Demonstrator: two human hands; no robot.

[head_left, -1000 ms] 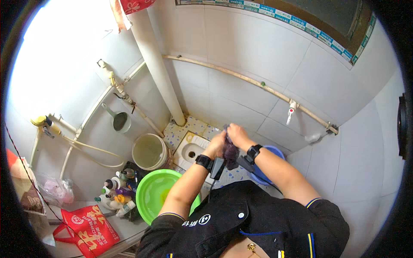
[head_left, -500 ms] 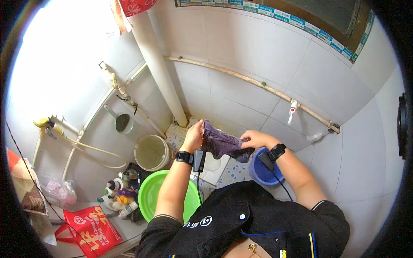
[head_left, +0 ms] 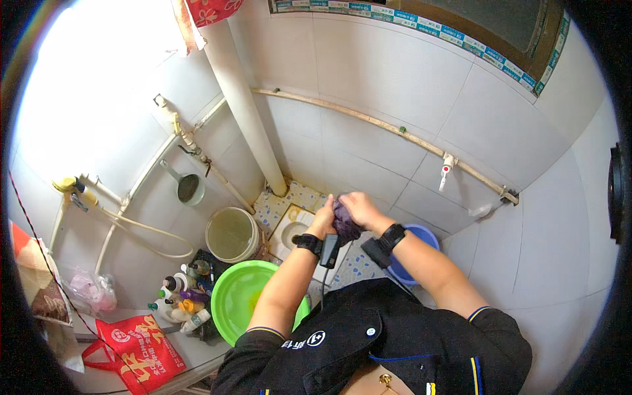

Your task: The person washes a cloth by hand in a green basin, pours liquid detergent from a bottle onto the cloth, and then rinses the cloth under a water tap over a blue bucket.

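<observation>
A dark purple cloth (head_left: pixel 345 222) is bunched up between my two hands, over the floor in front of me. My left hand (head_left: pixel 323 216) is closed on its left side, and my right hand (head_left: pixel 363 212) grips it from the right, close to the left one. Part of the cloth hangs below the fingers. Under and beside my left forearm stands a bright green basin (head_left: pixel 222 304) with something yellow inside. A blue bucket (head_left: pixel 424 238) is partly hidden behind my right forearm.
A squat toilet (head_left: pixel 282 242) is set in the speckled floor below my hands. Left of it stand a whitish bucket (head_left: pixel 258 245) and several bottles (head_left: pixel 187 299). A red bag (head_left: pixel 158 349) lies at lower left. Pipes, a hanging ladle (head_left: pixel 191 189) and a tap (head_left: pixel 446 170) line the walls.
The cloth was spread out between my hands; now it is gathered into a bunch. My hands have come together, the right moving left and the left moving right, uncovering the squat toilet.
</observation>
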